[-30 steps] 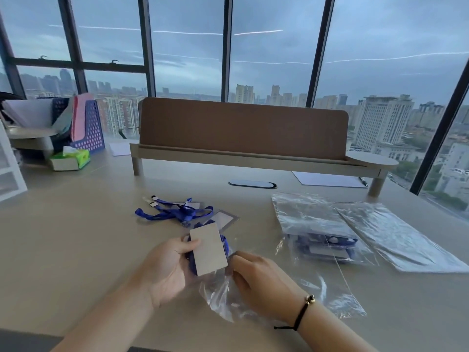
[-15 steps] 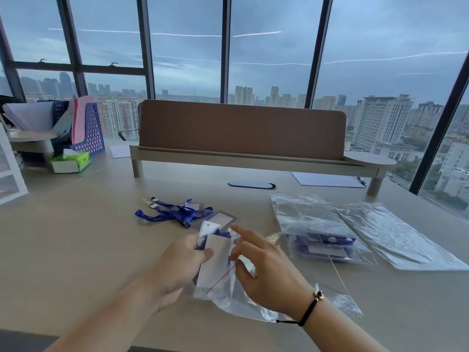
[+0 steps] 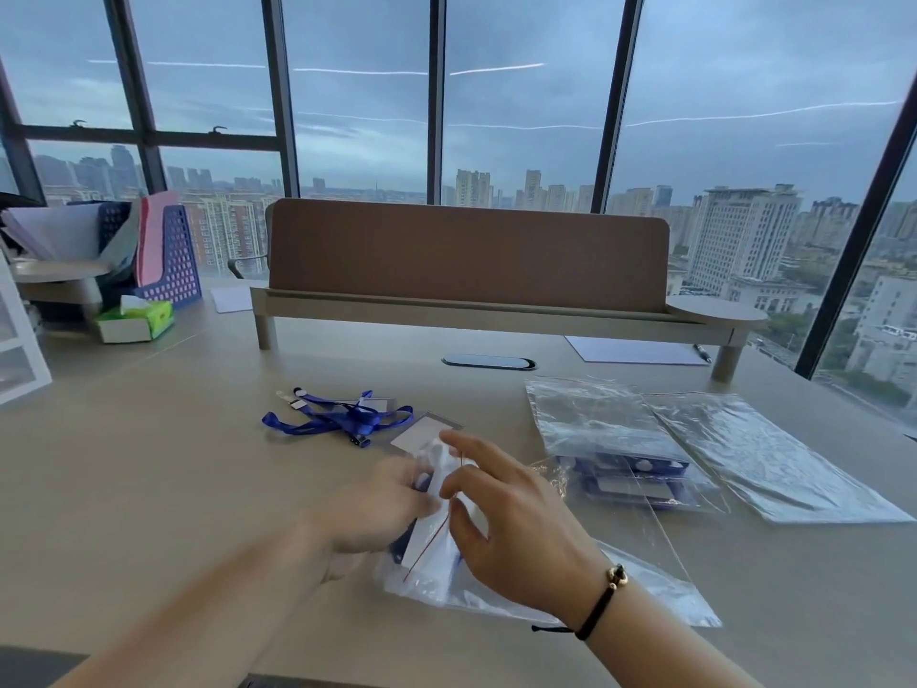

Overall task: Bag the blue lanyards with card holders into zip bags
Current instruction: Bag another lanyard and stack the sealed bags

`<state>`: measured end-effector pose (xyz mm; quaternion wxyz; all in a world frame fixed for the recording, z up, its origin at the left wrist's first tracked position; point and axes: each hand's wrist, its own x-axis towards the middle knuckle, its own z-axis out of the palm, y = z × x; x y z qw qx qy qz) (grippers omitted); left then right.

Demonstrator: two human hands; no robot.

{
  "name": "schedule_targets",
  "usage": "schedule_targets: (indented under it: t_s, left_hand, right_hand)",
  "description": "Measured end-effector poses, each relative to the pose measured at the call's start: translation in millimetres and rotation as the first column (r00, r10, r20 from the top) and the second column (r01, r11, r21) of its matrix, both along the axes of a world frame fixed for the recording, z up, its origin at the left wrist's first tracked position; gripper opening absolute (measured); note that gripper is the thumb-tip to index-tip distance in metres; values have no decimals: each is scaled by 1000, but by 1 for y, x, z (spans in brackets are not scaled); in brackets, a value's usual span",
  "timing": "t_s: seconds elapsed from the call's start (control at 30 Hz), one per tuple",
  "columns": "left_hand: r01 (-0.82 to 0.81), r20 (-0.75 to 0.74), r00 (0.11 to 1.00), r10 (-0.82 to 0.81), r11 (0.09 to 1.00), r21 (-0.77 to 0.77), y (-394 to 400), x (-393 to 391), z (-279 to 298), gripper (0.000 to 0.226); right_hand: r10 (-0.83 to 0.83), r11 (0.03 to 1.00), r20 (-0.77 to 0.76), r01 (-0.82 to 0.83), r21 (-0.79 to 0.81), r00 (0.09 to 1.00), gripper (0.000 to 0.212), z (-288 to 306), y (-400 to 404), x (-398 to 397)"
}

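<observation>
Both hands meet low in the head view, just above the desk (image 3: 149,489). The left hand (image 3: 377,508) reaches in from the lower left, fingers curled around a card holder (image 3: 431,533) with its blue lanyard, which sits partly inside the mouth of a clear zip bag (image 3: 496,595). The right hand (image 3: 516,533), a black cord bracelet (image 3: 603,603) on its wrist, comes in from the lower right; thumb and a finger pinch the bag's edge by its red zip line, the index finger stretched forward. Beyond the hands, loose blue lanyards (image 3: 337,419) lie tangled on the desk. To the right, filled zip bags (image 3: 630,476) rest under a stack of empty ones (image 3: 774,454).
</observation>
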<state>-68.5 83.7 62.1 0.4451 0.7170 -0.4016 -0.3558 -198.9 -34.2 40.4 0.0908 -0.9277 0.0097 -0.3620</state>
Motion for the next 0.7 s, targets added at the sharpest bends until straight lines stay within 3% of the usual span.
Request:
schedule_targets:
  t_s: [0.1, 0.2, 0.27, 0.3, 0.37, 0.53, 0.7]
  left_hand:
    - [14, -86, 996, -11, 999, 29, -10, -5, 12, 54]
    - [70, -199, 978, -61, 997, 36, -20, -4, 22, 36]
    - [123, -203, 973, -112, 991, 44, -25, -5, 32, 15]
    - [157, -187, 972, -144, 986, 58, -28, -4, 36, 15]
    - [157, -108, 984, -143, 977, 141, -33, 1, 42, 40]
    - [77, 303, 939, -164, 957, 281, -34, 0, 69, 53]
    - [63, 432, 885, -174, 963, 260, -26, -9, 100, 87]
  right_hand:
    - [35, 999, 42, -35, -8, 999, 7, 6, 4, -1]
    - [32, 999, 102, -32, -4, 994, 6, 16, 0, -4]
    - [21, 1000, 122, -20, -14, 992, 7, 23, -5, -8]
    - [13, 1000, 123, -10, -24, 992, 6, 25, -9, -10]
    - [-13, 999, 123, 18, -41, 992, 5, 29, -17, -14]
    - [-100, 995, 151, 101, 3, 983, 4, 44, -35, -20]
    - [-145, 988, 198, 152, -20, 969, 1, 66, -41, -20]
